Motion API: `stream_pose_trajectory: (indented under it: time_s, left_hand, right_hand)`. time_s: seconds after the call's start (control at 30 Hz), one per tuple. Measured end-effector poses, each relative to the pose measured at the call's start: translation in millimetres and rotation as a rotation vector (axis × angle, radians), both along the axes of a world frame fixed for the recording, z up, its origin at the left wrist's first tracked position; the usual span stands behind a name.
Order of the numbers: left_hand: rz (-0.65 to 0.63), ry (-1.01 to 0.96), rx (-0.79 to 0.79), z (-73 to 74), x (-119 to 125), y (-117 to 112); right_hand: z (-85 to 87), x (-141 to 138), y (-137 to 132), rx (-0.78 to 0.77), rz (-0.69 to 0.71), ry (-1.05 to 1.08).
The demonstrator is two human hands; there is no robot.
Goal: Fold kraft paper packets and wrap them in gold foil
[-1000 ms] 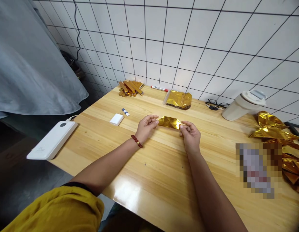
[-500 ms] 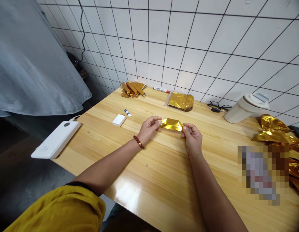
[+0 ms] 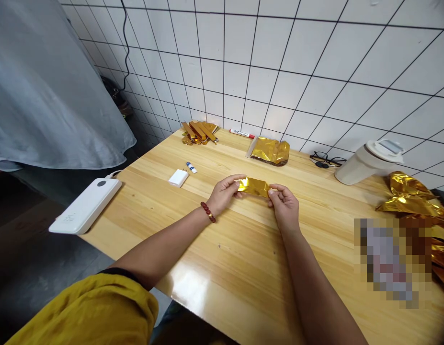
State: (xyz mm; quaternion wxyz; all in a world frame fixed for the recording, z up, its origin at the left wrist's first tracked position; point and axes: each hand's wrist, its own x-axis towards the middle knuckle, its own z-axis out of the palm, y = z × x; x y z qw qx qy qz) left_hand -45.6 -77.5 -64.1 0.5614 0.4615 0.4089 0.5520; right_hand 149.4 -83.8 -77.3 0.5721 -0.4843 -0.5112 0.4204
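Observation:
A folded strip of gold foil paper (image 3: 255,186) is held just above the wooden table (image 3: 243,258), near its middle. My left hand (image 3: 226,193), with a red bead bracelet on the wrist, pinches the strip's left end. At the strip's right end, my right hand (image 3: 284,206) pinches it between thumb and fingers. Both hands are closed on the paper.
A white power bank (image 3: 87,205) lies at the table's left edge, a white charger plug (image 3: 178,178) and small tube (image 3: 191,167) beyond. Folded gold strips (image 3: 199,132), a red marker (image 3: 241,133), a foil pack (image 3: 270,150), glasses (image 3: 322,159), a white cup (image 3: 369,162) and crumpled gold foil (image 3: 412,199) line the back and right.
The gold strip has become narrower and shorter between my fingers as both hands pressed it flatter. The camera view shifted slightly to the left and down.

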Motion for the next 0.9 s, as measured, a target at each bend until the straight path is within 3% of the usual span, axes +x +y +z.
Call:
stream_pose_trajectory:
  time_s: [0.23, 0.57, 0.9]
  left_hand:
    - [-0.161, 0.033, 0.036, 4.1, 1.7, -8.3]
    - [-0.018, -0.034, 0.012, 0.3, 5.0, -2.5]
    - [-0.041, -0.031, -0.036, 0.9, 4.1, -4.0]
  right_hand:
    - [-1.1, 2.5, 3.9, -0.003, -0.083, 0.088]
    - [0.9, 0.3, 0.7, 0.003, -0.013, 0.113]
    - [-1.8, 1.5, 1.9, 0.012, -0.058, 0.093]
